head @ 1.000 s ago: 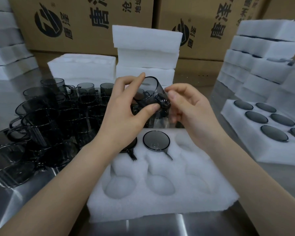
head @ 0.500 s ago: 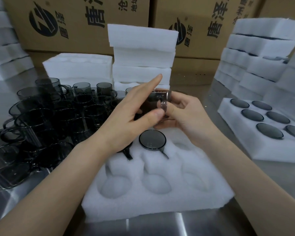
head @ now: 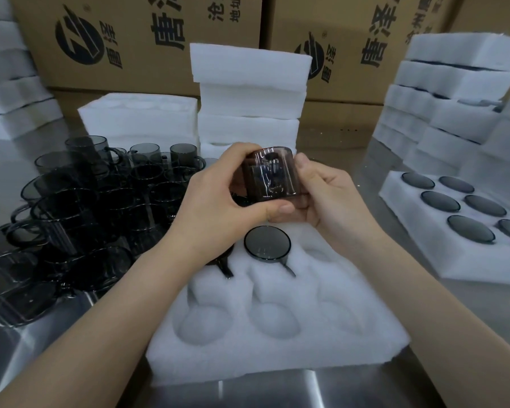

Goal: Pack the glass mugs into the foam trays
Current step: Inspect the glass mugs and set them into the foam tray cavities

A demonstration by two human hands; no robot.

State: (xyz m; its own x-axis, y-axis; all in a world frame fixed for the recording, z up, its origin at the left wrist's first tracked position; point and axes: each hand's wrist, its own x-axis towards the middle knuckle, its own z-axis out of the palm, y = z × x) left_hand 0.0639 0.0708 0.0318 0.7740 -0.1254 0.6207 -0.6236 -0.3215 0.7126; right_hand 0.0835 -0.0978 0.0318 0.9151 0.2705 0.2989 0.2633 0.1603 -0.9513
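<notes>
both hands on one mug [head: 268, 178], frame centre, held in the air over the far row of the near tray [head: 357, 346]. left hand [head: 215, 210] grip clamped on it: thumb under the lower edge, fingers over the top. right hand [head: 336, 201] grip also clamped on it from the right side, fingers curled behind the glass. handle shows through the dark wall; can't tell which end of the mug is up. near tray sits on the tabletop [head: 277, 390], lower centre. seated mug [head: 267, 241] in its far-middle pocket, dark round face up, handle lying in the slot toward the camera. second seated mug [head: 223, 265] in the far-left pocket, mostly hidden by the left wrist, only handle and rim edge visible. three near pockets and the far-right one show bare foam. loose mugs [head: 86, 207] bunched at left of frame, upright, touching each other. full tray [head: 418, 260] at right, well apart from the near tray, dark discs in every visible pocket. foam stacks [head: 248, 92] upper centre and at both edges, cartons [head: 147, 39] behind them.
</notes>
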